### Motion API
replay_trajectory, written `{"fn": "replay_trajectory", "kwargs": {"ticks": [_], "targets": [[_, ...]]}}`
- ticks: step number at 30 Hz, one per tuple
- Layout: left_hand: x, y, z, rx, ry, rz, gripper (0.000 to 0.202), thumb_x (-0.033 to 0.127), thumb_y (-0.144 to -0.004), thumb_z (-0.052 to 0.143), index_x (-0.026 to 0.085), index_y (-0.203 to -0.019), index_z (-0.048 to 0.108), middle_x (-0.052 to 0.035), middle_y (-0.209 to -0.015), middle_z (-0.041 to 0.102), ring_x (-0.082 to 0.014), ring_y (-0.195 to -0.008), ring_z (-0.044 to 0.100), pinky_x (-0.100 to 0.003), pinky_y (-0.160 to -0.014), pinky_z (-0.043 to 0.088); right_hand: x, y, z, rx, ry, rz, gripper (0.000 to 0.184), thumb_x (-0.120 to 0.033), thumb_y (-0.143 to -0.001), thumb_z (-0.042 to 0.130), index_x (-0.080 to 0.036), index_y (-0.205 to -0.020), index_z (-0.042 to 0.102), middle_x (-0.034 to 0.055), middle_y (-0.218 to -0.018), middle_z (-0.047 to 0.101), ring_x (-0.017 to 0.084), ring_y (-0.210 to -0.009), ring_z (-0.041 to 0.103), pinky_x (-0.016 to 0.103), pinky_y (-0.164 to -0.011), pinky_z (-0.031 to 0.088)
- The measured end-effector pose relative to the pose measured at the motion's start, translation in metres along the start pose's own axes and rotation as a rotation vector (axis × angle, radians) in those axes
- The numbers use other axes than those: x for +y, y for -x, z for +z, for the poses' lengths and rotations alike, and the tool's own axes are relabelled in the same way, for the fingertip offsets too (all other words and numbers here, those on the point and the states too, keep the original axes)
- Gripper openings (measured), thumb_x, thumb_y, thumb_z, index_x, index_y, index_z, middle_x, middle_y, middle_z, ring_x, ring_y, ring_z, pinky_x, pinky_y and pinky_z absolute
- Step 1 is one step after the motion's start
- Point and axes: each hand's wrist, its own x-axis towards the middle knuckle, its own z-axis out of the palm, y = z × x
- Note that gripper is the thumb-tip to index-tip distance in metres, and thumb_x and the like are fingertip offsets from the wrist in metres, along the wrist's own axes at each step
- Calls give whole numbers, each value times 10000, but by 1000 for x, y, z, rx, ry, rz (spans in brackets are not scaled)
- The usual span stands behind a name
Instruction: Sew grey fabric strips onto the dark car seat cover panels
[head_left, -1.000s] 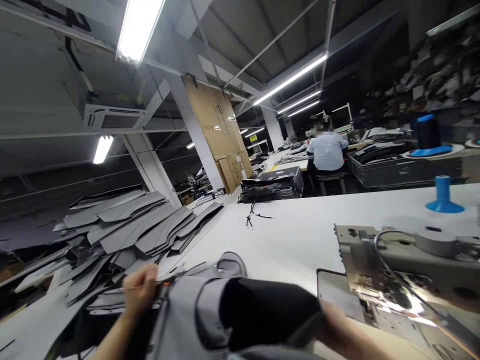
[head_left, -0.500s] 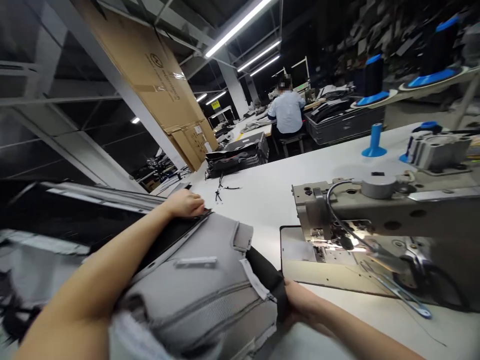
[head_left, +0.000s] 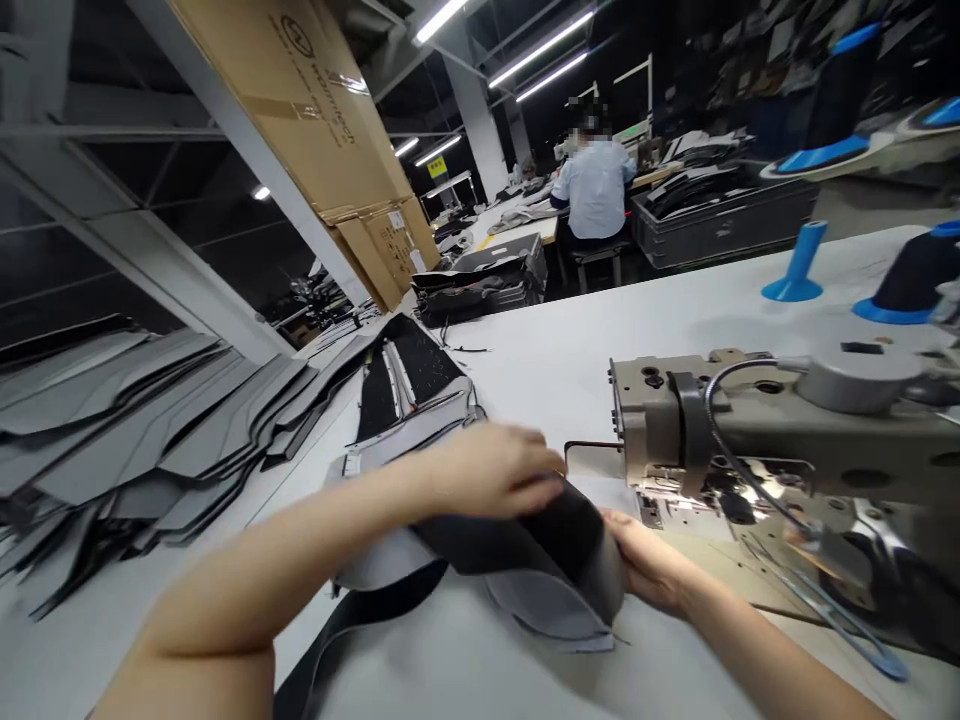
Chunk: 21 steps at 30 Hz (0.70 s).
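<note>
A grey and black padded fabric piece (head_left: 517, 570) lies folded on the white table (head_left: 570, 350) just left of the sewing machine (head_left: 787, 440). My left hand (head_left: 495, 470) rests on top of the fold, fingers curled down onto it and a little blurred. My right hand (head_left: 649, 560) grips the fold's right edge, close to the machine's needle plate. A long strip of the same piece (head_left: 409, 385) trails away behind my left hand.
Stacks of grey cut panels (head_left: 150, 430) cover the table's left side. Blue thread cones (head_left: 799, 265) and a black spool (head_left: 911, 275) stand at the right rear. A person in a light shirt (head_left: 596, 185) sits far back beside grey crates (head_left: 720, 225). Cardboard (head_left: 330, 120) leans on a pillar.
My left hand has come back from the far edge of the fabric onto its top near the machine. The piece is now folded over, black side up, and shifted right.
</note>
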Motion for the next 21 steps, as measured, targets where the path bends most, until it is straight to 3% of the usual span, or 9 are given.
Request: {"fn": "replay_trajectory", "kwargs": {"ticks": [2,3,4,7,10,13,17,19,21], "targets": [[22,36,31,45,133,-23,381,338,-898,415,240,-1232,569,-61,-1190,588,-229,-1041,564,-291,-876,396,0,3,1,-73,-45,10,276,-411,-718,710,-193,-842,595,-79,-509,393,74,-456,379,220,-525,419],[28,51,51,46,175,-49,405,359,-884,450,237,-1255,556,-72,-1193,593,-240,-1036,564,-302,-884,397,1,4,2,-101,-61,14,295,-435,-718,716,-183,-816,599,-82,-504,372,70,-450,368,224,-535,426],[31,64,72,34,201,-104,391,362,-873,469,222,-1220,584,-74,-1085,641,-238,-955,588,-307,-853,409,4,6,2,-124,-76,17,318,-465,-723,711,-177,-811,608,-77,-512,373,77,-468,397,238,-568,447],[32,83,132,-72,306,-263,270,311,-868,444,206,-866,692,-36,-736,658,-193,-699,585,-285,-722,435,11,10,3,-150,-108,29,424,-567,-771,627,-180,-943,642,-31,-610,471,150,-674,564,322,-767,492],[38,80,168,-77,465,-316,246,261,-848,440,202,-758,662,-9,-740,659,-168,-702,575,-247,-700,452,16,19,8,-190,-91,86,521,-617,-811,541,-168,-1056,641,40,-745,581,206,-817,611,388,-847,479],[47,68,176,-69,597,-314,157,215,-777,509,200,-830,656,11,-809,667,-176,-793,583,-248,-757,470,21,28,21,-287,8,59,499,-579,-821,550,-194,-1132,621,93,-950,644,239,-925,611,419,-869,470],[45,73,156,-67,824,-294,216,161,-742,523,180,-918,647,3,-898,668,-174,-852,593,-263,-792,485,33,32,33,-223,248,-149,525,-531,-778,628,-226,-1203,583,102,-1250,566,267,-1126,532,402,-943,442],[35,93,143,116,889,-413,187,216,-788,506,159,-905,640,-24,-903,663,-179,-825,607,-287,-775,502,40,28,30,-182,320,-177,619,-597,-767,606,-229,-1260,539,112,-1368,470,279,-1204,481,397,-958,444],[20,121,133,452,820,-657,238,305,-847,454,146,-914,617,-57,-917,653,-195,-814,618,-328,-761,517,48,22,27,-164,364,-194,685,-651,-781,542,-228,-1317,481,117,-1428,399,281,-1251,440,405,-980,434]]}}
